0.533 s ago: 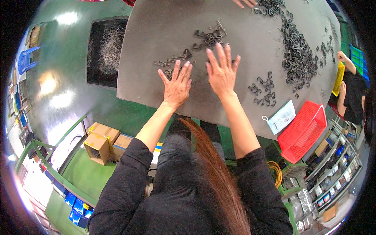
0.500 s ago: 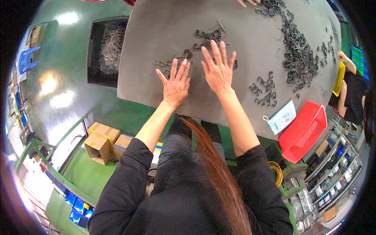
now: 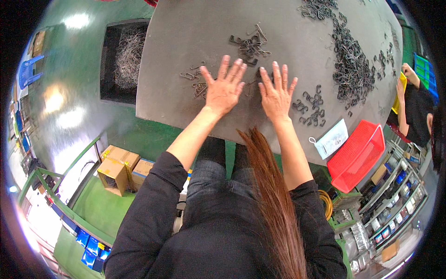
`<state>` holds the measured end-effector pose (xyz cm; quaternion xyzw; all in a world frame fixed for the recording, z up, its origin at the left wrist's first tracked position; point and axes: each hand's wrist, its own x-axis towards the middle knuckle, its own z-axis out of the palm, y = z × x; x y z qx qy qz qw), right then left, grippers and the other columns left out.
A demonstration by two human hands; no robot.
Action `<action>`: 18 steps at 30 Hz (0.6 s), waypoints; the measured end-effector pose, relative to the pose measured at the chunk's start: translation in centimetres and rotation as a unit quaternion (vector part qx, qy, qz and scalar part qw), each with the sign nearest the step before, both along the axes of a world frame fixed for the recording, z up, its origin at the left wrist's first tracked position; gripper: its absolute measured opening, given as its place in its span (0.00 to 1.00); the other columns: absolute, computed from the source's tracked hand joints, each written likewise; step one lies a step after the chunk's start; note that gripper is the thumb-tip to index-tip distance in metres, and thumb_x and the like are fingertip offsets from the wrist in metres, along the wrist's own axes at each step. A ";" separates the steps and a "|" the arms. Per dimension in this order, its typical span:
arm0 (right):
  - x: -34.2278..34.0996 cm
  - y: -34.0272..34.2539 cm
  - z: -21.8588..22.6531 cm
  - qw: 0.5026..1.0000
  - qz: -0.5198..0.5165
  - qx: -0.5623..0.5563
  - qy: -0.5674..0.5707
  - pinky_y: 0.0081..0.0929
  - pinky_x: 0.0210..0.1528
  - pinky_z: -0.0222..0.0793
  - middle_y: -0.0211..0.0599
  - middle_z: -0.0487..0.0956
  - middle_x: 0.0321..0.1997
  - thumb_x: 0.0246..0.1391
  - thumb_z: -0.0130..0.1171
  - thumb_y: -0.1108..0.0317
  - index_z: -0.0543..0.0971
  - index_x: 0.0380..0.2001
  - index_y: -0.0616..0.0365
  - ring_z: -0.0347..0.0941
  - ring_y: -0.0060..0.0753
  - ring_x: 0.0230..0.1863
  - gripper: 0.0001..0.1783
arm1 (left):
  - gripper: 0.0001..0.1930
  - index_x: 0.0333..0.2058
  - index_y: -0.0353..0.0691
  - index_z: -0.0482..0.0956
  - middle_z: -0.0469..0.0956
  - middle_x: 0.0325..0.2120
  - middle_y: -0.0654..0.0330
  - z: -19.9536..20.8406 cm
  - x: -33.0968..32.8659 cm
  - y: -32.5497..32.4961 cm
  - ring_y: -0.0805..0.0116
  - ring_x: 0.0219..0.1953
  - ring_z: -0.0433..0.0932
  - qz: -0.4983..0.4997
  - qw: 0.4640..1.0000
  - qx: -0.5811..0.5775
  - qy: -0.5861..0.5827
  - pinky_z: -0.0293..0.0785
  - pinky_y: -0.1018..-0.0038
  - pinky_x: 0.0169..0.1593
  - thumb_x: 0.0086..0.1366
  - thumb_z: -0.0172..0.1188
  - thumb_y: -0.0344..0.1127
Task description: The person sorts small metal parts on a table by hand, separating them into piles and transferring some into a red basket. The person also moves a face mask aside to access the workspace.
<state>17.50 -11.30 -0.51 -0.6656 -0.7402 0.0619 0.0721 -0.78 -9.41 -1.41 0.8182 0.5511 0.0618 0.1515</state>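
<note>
Palm down over the grey tabletop, my left hand has its fingers spread and grips nothing. Thin bent-wire pieces lie just left of it. My right hand is beside it, flat with fingers apart; a dark piece shows partly at its fingertips, and whatever is under the palms is hidden. Beyond both hands is a small mixed pile of wire and black metal hooks. To the right of my right hand lies a loose group of black S-shaped hooks.
A large heap of black hooks covers the table's right side. Near the right edge are a light blue face mask and a red plastic basket. A black crate of wire pieces stands at left. Another person works at far right.
My left hand has slid right, uncovering more wire pieces. My right hand has moved slightly right and nearer to me, away from the mixed pile. Both stay spread.
</note>
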 end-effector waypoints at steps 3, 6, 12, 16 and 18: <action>2.0 -1.0 -0.2 0.998 -0.057 0.014 0.020 0.60 0.68 0.27 0.30 0.54 0.70 0.58 0.52 0.55 0.66 0.61 0.33 0.41 0.38 0.73 0.26 | 0.27 0.63 0.61 0.59 0.49 0.67 0.72 0.1 3.0 -0.3 0.63 0.71 0.35 -0.060 0.996 0.002 -0.073 0.20 0.28 0.58 0.65 0.49 0.45; 2.3 -1.0 -0.2 0.996 -0.056 0.031 0.056 0.57 0.68 0.28 0.30 0.56 0.69 0.59 0.51 0.57 0.65 0.61 0.38 0.43 0.38 0.73 0.26 | 0.28 0.63 0.59 0.58 0.50 0.67 0.73 0.6 3.6 -0.6 0.64 0.71 0.36 -0.067 0.996 0.025 -0.049 0.22 0.28 0.58 0.65 0.50 0.46; 1.0 2.8 -0.4 0.989 -0.009 0.063 0.133 0.54 0.70 0.27 0.22 0.59 0.68 0.59 0.49 0.56 0.65 0.61 0.41 0.44 0.34 0.72 0.26 | 0.29 0.64 0.56 0.56 0.50 0.67 0.75 -0.6 0.5 -2.9 0.65 0.71 0.37 -0.143 0.989 0.010 0.025 0.25 0.27 0.58 0.65 0.49 0.45; 0.6 2.9 -1.1 0.993 0.066 0.046 0.084 0.56 0.70 0.26 0.20 0.58 0.69 0.57 0.51 0.51 0.66 0.61 0.37 0.43 0.32 0.72 0.27 | 0.29 0.64 0.61 0.57 0.47 0.67 0.72 -0.6 -3.7 -4.1 0.59 0.71 0.34 -0.124 0.989 0.024 0.072 0.21 0.29 0.59 0.64 0.50 0.46; 0.5 2.9 -1.4 0.996 0.058 0.030 0.067 0.57 0.70 0.24 0.20 0.56 0.69 0.56 0.52 0.50 0.67 0.60 0.36 0.41 0.31 0.73 0.27 | 0.29 0.64 0.61 0.57 0.46 0.68 0.70 -0.3 -3.6 -3.6 0.56 0.70 0.34 -0.116 0.991 0.021 0.057 0.19 0.31 0.59 0.64 0.50 0.46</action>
